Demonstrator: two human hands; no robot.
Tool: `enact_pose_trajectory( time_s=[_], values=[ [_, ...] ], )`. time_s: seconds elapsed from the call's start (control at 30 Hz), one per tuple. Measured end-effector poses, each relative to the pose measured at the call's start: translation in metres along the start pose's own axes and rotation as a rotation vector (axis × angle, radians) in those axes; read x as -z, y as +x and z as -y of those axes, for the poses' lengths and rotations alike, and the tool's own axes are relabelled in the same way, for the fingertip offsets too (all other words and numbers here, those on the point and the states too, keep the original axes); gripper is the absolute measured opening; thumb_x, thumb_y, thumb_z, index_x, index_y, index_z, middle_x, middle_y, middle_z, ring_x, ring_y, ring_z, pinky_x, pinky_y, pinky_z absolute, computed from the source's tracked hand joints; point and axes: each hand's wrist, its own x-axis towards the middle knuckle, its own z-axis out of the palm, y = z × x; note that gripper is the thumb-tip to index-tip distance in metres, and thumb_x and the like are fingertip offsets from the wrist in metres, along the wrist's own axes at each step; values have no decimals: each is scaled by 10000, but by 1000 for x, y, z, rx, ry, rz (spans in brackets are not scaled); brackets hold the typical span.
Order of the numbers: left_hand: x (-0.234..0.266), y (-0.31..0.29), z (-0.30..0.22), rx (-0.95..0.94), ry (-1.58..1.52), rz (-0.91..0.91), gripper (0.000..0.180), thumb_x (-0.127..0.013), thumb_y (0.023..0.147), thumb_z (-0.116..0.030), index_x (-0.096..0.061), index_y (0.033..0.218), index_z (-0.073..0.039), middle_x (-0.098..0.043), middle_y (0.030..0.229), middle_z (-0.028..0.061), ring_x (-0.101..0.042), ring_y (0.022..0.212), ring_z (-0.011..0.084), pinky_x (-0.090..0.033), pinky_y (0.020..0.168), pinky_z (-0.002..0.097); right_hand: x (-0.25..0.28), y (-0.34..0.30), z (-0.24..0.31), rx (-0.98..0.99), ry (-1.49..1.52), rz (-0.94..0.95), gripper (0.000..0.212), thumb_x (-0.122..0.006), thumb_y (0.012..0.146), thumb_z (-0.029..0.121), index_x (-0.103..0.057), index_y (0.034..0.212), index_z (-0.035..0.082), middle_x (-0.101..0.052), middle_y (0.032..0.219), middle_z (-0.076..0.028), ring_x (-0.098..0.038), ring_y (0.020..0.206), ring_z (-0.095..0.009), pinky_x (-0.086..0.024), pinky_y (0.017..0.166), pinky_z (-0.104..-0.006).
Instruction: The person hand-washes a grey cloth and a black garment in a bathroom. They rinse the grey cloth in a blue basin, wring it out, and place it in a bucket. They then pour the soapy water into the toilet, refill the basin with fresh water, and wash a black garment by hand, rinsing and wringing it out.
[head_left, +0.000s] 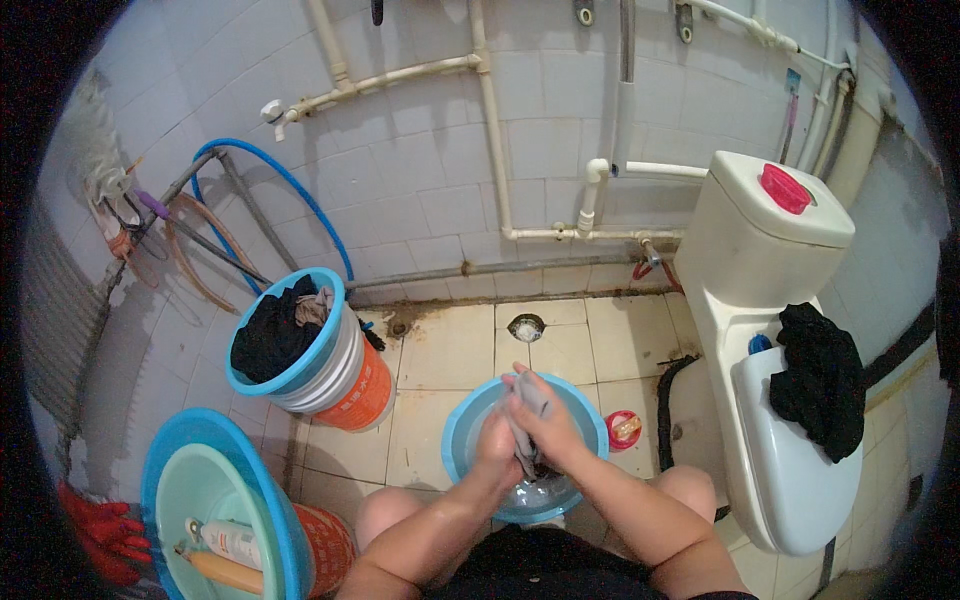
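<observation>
Both of my hands are closed around a small wet grey cloth, perhaps a sock, with a darker patch at its lower end. My left hand grips it from the left. My right hand presses against it from the right, its fingers near the top of the cloth. The hands are together over a round light blue basin on the floor between my knees. Some clear water shows inside the basin below the cloth. Part of the cloth is hidden behind my fingers.
Right of the basin sits a small red dish with a soap bar. A white bucket at left carries a blue basin of dark clothes. Nested basins stand nearer. Black clothing lies on the toilet. A floor drain lies beyond.
</observation>
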Motion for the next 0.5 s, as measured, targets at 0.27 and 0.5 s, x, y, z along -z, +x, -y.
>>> enact_pose_trajectory(
  time_s=[0.27, 0.5],
  values=[
    [-17, -1, -5, -137, 25, 5, 434, -302, 948, -292, -371, 1281, -24, -461, 1255, 112, -447, 1158, 246, -353, 984, 381, -6, -3, 18, 60, 99, -308, 372, -403, 948, 226, -450, 1251, 14, -458, 1291, -114, -425, 1170, -180, -316, 990, -328],
    [-25, -8, -1, -131, 104, -9, 498, -296, 948, -307, -262, 1374, -51, -274, 1420, 87, -262, 1302, 227, -210, 1066, 379, -1, 0, -24, 147, -627, -144, 455, -382, 917, 222, -351, 1357, 108, -162, 1473, -113, -74, 1367, -311, -52, 1083, -466]
  ],
)
